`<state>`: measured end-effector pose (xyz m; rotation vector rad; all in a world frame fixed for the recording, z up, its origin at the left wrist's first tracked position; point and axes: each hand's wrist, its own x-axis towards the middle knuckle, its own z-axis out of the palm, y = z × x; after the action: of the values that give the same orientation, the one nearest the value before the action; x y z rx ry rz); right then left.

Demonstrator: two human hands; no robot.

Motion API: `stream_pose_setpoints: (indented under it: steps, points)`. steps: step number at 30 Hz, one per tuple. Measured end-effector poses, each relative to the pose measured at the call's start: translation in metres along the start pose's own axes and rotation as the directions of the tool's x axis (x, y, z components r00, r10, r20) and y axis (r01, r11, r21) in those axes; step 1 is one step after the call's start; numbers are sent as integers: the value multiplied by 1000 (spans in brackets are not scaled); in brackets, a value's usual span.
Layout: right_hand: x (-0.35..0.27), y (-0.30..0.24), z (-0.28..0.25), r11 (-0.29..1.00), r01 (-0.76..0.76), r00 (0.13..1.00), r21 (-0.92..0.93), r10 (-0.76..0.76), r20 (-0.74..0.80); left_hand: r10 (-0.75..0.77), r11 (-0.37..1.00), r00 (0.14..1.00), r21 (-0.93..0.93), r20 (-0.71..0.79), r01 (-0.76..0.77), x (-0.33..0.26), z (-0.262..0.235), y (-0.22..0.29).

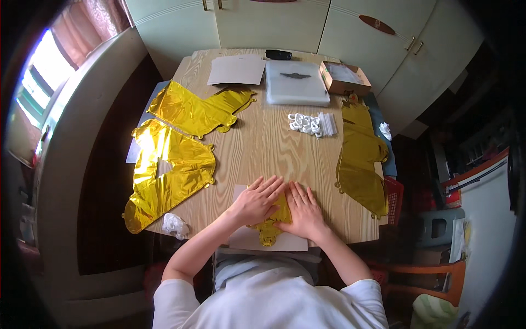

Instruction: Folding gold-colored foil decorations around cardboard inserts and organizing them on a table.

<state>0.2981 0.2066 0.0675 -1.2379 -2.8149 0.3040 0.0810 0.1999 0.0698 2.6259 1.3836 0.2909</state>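
Note:
A folded gold foil balloon [268, 233] lies on a pale sheet of card [293, 243] at the table's near edge. My left hand [260, 198] rests flat across it, fingers stretched toward the far right. Flat along the balloon's right side is my right hand [302, 211], its fingers pointing away from me. Both palms press down, and they hide much of the foil. At the left lie two larger flat gold foil balloons, one farther off [200, 109] and one nearer [183, 156]. Another gold foil balloon [361, 159] is spread along the right edge.
Small white coils [306, 124] sit beside clear thin tubes [327, 124]. Behind them are a stack of clear plastic bags [296, 90], a cardboard box [346, 82], a pale sheet [236, 70] and a black object [278, 55]. Crumpled white tissue [175, 226] lies near the left corner.

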Motion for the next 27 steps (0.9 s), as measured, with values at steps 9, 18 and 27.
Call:
stream_pose_setpoints:
  steps: [9,18,27]
  points:
    - [-17,-23,10,982,187,958,4,-181,-222,78,996,994,-44,72,-75,4,7,-9]
    - [-9,-38,10,985,90,915,149,-23,-402,60,963,959,-270,278,19,11,-6,-17]
    - [13,-37,2,994,99,832,-34,-102,-546,83,871,928,-479,363,110,19,-5,-33]
